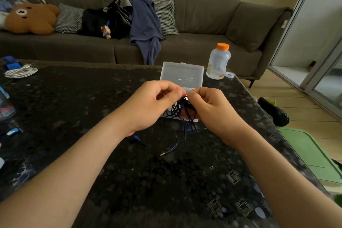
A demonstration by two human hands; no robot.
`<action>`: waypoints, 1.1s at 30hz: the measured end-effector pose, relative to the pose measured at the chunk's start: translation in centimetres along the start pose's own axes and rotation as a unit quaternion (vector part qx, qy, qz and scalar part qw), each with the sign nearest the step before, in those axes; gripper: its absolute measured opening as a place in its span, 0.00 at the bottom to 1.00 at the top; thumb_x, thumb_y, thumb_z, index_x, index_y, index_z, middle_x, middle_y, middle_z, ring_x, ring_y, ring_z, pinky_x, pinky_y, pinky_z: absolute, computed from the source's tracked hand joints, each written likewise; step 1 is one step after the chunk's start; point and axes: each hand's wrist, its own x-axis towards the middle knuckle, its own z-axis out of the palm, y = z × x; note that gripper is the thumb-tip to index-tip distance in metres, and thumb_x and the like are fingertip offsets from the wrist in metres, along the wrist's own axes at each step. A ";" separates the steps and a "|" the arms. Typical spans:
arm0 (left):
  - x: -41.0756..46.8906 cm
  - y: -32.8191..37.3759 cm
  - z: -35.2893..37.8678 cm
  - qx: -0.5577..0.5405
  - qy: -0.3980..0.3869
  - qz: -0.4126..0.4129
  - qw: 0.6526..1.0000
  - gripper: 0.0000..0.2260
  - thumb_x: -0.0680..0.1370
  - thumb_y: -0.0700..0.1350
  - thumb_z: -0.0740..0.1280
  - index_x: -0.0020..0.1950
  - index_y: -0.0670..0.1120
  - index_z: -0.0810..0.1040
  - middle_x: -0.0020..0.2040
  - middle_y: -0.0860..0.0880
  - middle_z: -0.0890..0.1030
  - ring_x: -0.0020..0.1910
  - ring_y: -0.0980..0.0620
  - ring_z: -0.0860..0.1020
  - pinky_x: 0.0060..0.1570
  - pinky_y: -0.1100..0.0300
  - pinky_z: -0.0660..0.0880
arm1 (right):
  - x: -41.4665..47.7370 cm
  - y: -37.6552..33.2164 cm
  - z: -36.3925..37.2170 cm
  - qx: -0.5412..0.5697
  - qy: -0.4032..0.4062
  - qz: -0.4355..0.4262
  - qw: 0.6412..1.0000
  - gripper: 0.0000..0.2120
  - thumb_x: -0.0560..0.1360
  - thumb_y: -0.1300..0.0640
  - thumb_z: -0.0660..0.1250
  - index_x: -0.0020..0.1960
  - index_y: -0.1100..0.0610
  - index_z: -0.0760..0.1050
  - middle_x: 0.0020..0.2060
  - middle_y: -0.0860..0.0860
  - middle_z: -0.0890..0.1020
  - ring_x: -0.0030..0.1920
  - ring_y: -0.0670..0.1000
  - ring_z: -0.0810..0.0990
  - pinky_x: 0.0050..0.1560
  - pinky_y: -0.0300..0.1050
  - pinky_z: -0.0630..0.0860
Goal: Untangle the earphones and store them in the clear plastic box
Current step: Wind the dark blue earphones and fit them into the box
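Our left hand (157, 102) and right hand (207, 105) both pinch earphones (182, 110) tangle above open clear plastic box (182, 74). Cord light, limp, snag-prone; we judge best hold near knot loops.

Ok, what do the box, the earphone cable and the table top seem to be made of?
Box: clear, slightly frosted rigid plastic, judging by its translucent lid. Earphone cable: thin, limp dark-blue cord, probably rubber-coated; its plug glints like metal. Table top: glossy dark speckled stone or stone-look laminate.
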 end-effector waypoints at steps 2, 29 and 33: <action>0.0 0.1 0.0 0.063 0.010 0.031 0.997 0.06 0.81 0.48 0.73 0.57 0.55 0.86 0.46 0.53 0.85 0.47 0.55 0.83 0.50 0.59 0.82 | 0.0 -0.1 0.1 0.023 -0.010 0.011 1.000 0.15 0.86 0.56 0.61 0.52 0.63 0.82 0.45 0.64 0.87 0.47 0.60 0.89 0.55 0.59 0.86; -0.1 -0.4 -0.7 -0.020 0.045 -0.080 0.996 0.36 0.58 0.54 0.89 0.61 0.57 0.74 0.55 0.48 0.81 0.51 0.48 0.87 0.55 0.46 0.85 | 0.1 0.0 0.2 0.110 0.070 0.037 0.991 0.10 0.85 0.57 0.64 0.55 0.62 0.80 0.44 0.60 0.87 0.48 0.58 0.89 0.53 0.57 0.86; -0.4 -0.5 -0.5 0.161 0.057 -0.008 0.985 0.33 0.59 0.55 0.88 0.55 0.58 0.71 0.56 0.55 0.74 0.49 0.55 0.81 0.49 0.56 0.82 | 0.2 -0.6 0.2 0.201 0.082 0.064 0.974 0.09 0.87 0.57 0.60 0.55 0.62 0.77 0.44 0.62 0.87 0.48 0.61 0.89 0.50 0.56 0.86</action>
